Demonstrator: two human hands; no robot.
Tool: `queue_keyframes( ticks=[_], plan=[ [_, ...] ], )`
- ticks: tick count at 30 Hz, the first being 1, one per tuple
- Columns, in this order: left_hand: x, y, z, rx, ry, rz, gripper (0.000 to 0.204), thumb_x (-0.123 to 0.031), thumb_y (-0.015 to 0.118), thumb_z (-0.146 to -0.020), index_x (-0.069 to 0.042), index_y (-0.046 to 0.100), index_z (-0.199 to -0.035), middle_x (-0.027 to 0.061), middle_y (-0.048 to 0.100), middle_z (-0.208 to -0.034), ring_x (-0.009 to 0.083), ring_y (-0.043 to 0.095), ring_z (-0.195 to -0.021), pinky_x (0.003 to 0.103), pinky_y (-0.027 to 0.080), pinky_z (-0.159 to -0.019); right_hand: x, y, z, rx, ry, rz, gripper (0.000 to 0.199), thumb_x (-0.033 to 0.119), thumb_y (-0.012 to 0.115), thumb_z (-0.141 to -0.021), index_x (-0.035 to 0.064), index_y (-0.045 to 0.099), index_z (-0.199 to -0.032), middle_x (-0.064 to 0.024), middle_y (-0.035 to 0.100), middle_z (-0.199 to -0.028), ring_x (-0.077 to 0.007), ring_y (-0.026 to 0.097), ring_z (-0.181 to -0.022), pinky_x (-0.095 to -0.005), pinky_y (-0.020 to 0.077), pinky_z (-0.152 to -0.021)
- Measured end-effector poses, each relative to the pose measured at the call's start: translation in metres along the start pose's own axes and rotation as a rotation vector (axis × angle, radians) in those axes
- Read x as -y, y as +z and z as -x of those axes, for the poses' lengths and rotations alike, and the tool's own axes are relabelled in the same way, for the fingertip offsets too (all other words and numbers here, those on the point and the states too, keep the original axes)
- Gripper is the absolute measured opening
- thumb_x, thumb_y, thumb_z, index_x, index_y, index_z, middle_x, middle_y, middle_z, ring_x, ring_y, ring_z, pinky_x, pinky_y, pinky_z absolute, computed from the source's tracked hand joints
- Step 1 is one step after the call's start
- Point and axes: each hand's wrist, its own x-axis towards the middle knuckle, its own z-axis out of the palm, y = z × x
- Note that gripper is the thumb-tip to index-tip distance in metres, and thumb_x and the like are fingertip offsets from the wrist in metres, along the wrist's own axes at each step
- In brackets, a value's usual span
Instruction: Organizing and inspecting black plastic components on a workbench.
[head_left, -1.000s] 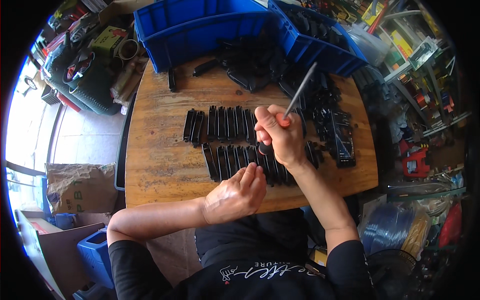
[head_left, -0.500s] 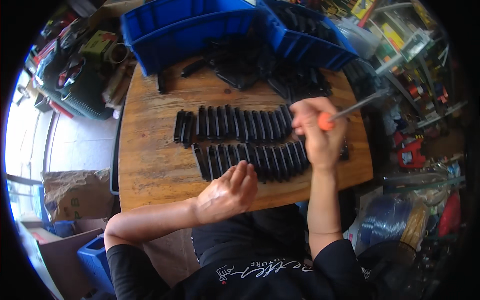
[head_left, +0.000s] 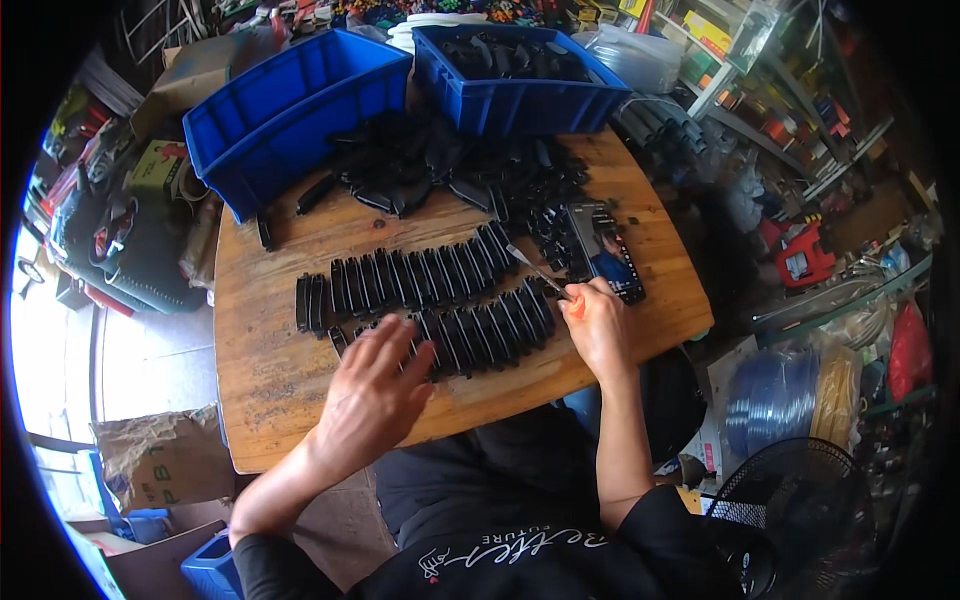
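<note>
Two rows of narrow black plastic pieces run across the wooden table, a far row (head_left: 410, 275) and a near row (head_left: 485, 330). My left hand (head_left: 375, 385) hovers over or touches the left end of the near row, fingers spread and slightly blurred; it covers some pieces. My right hand (head_left: 600, 325) is closed round the orange handle of a screwdriver (head_left: 540, 270). Its metal shaft slants up and left, and the tip reaches the far row's right end. Whether the tip touches a piece, I cannot tell.
Behind the rows lies a heap of black parts (head_left: 400, 165). Two blue bins stand at the back: the left bin (head_left: 270, 125) and the right bin (head_left: 530, 105), which holds black parts. Small black bits and a flat dark rectangle with a picture (head_left: 608, 250) lie at right.
My right hand has come down and turned the screwdriver from pointing up-right to up-left, over the rows. My left hand has spread its fingers and shifted left. The whole view has shifted too.
</note>
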Motion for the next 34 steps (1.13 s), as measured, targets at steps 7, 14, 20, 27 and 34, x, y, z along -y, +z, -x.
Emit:
queue_keyframes(
  ticks=[7,14,20,27,34],
  plan=[
    [-0.009,0.024,0.044,-0.092,-0.347,-0.049,0.06,-0.017,0.071,-0.078,-0.006,0.05,-0.133,0.025,0.039,-0.141,0.0425,0.032,-0.135,0.053,0.031,-0.107,0.0,-0.004,-0.005,0.054,-0.043,0.042,0.012,0.01,0.066,-0.083,0.0048,0.058,-0.089,-0.0133,0.061,-0.086,-0.0366,0.062,-0.079,-0.0445,0.0488,-0.067],
    [-0.02,0.039,0.046,-0.205,-0.404,0.0,0.054,-0.014,0.069,-0.079,-0.004,0.054,-0.13,0.023,0.045,-0.139,0.0402,0.038,-0.133,0.047,0.034,-0.107,0.031,-0.001,-0.008,-0.072,-0.035,-0.212,0.017,0.005,0.07,-0.082,0.0024,0.06,-0.096,-0.0135,0.068,-0.084,-0.0278,0.066,-0.072,-0.0339,0.051,-0.066],
    [-0.028,0.049,0.04,-0.256,-0.405,-0.075,0.057,-0.023,0.068,-0.082,-0.004,0.05,-0.132,0.021,0.046,-0.135,0.0379,0.039,-0.132,0.05,0.033,-0.107,0.105,-0.005,-0.023,0.262,-0.306,-0.543,0.012,-0.001,0.07,-0.078,0.001,0.063,-0.087,-0.0086,0.058,-0.076,-0.0208,0.056,-0.061,-0.0302,0.0454,-0.058],
    [-0.029,0.057,0.042,-0.307,-0.427,-0.077,0.05,-0.024,0.063,-0.085,-0.002,0.053,-0.129,0.0156,0.046,-0.139,0.0341,0.04,-0.132,0.049,0.034,-0.106,0.138,0.044,-0.039,0.351,-0.689,-0.451,0.011,-0.005,0.064,-0.077,0.0002,0.065,-0.087,-0.0115,0.063,-0.082,-0.0277,0.064,-0.072,-0.0335,0.0503,-0.062],
    [-0.028,0.057,0.041,-0.322,-0.43,-0.118,0.05,-0.019,0.069,-0.078,-0.002,0.058,-0.124,0.0149,0.052,-0.133,0.0334,0.045,-0.128,0.047,0.036,-0.105,0.14,0.056,-0.035,0.329,-0.783,-0.318,0.009,-0.003,0.063,-0.076,0.0005,0.063,-0.084,-0.013,0.063,-0.083,-0.0301,0.064,-0.076,-0.0365,0.0511,-0.064]
  ],
)
